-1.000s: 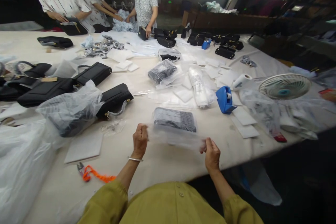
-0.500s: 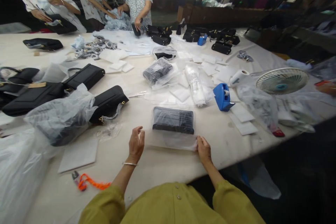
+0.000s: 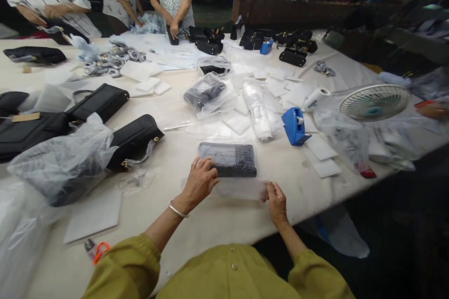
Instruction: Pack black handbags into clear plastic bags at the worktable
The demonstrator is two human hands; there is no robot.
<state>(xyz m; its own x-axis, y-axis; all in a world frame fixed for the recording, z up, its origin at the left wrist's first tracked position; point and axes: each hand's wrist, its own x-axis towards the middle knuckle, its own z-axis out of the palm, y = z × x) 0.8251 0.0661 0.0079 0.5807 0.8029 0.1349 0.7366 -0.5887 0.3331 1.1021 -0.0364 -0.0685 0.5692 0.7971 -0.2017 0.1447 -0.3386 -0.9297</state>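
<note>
**Wrapped bag [image 3: 231,159] lies flat while both hands attend to its loose plastic end [image 3: 238,190]**

Clock directions are taken from the wrapped bag, with twelve pointing away from the wearer. The pale table [image 3: 213,224] lies under everything. Between two and three o'clock, well apart from the hands, stands a fan [image 3: 372,103]. Toward nine o'clock lies another dark bag in a baggy plastic cover [image 3: 66,159], with an uncovered black bag [image 3: 135,138] just beside it.

The wrapped bag itself rests on the table straight in front of the wearer. Its plastic runs out past the six o'clock edge as a flat, slightly blurred flap. The left hand [image 3: 199,180] touches the corner at about eight o'clock with bent fingers; whether they press or grip, I cannot tell. The right hand [image 3: 276,198], at four o'clock, pinches the flap's end narrowly between thumb and fingers.

The step in hand looks like neatening the loose end around the bag. The next move seems to call for a steadying touch on the left, so the bag does not slide, and for the flap to be kept smooth and straight.

At two o'clock a blue tape dispenser [image 3: 293,128] stands near. At eight, well apart, lie small clippers [image 3: 89,247] beside an orange cord [image 3: 101,251].
</note>
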